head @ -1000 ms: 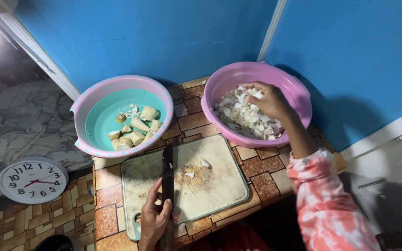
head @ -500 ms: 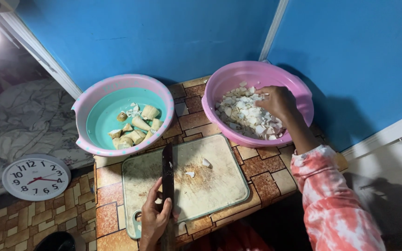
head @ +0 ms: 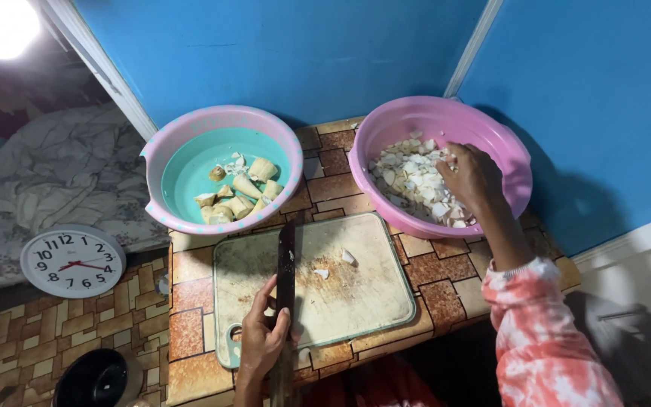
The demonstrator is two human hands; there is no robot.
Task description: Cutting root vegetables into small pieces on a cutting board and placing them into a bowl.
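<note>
Right hand [head: 472, 177] has sunk palm-down onto the chips [head: 416, 185], grip unclear, in the pink bowl [head: 506, 147] at upper right. Left hand [head: 264, 339] still grips the knife [head: 285, 264] on the board [head: 340, 294], lower centre.

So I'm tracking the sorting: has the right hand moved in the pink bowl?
Yes. The right hand has slid from the pink bowl's middle toward its right rim, onto the white pieces.

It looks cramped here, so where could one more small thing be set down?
The cutting board is mostly bare right of the knife, save two small bits. A tiled strip lies bare between the teal bowl and pink bowl. The back is crowded by both bowls; the right hand fills the pink one.
</note>
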